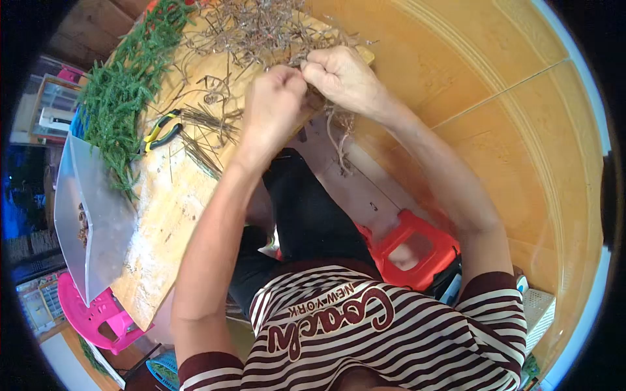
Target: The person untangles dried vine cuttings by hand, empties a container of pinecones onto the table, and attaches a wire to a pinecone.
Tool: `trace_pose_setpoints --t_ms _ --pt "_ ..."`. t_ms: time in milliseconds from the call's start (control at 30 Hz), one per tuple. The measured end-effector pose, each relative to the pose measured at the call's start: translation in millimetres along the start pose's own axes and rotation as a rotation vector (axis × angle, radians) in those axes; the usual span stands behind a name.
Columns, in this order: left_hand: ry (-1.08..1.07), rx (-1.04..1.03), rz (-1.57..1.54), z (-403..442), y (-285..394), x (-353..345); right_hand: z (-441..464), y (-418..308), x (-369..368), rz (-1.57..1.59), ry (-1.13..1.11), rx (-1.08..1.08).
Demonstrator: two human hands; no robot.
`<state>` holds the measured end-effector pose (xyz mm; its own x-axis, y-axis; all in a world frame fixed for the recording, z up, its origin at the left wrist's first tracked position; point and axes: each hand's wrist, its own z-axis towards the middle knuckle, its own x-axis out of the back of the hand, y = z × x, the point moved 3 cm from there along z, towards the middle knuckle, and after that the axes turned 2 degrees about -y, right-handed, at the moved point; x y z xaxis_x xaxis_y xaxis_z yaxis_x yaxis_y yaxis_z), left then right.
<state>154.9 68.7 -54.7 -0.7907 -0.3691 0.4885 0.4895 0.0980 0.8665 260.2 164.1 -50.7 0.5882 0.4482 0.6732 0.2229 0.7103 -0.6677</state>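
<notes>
My left hand [279,88] and my right hand [339,75] are side by side at the table's edge, both with fingers curled into a pinch. Between and around them are dry brown twisted twigs [251,29], and some tangled strands [342,137] hang below my right hand. What exactly each hand pinches is too small and hidden to name. Pliers with yellow and black handles [162,132] lie on the wooden table [166,215]. Beside them is a loose bundle of thin brown sticks [205,130].
Green artificial foliage [120,91] runs along the table's far left. A translucent white container [98,221] holds brown bits. A pink stool [98,319] stands lower left, a red stool [417,251] below right, and a wooden panel [482,85] at the right.
</notes>
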Motion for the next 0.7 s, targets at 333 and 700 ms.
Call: trace_pose_setpoints --t_ms 333,700 --pt "-0.038 -0.005 -0.005 -12.7 11.2 -1.8 7.1 13.5 -8.3 0.253 -0.073 -0.059" --pt "-0.315 0.285 -0.652 -57.9 18.8 -17.1 18.8 30.1 35.1 0.428 -0.138 -0.308"
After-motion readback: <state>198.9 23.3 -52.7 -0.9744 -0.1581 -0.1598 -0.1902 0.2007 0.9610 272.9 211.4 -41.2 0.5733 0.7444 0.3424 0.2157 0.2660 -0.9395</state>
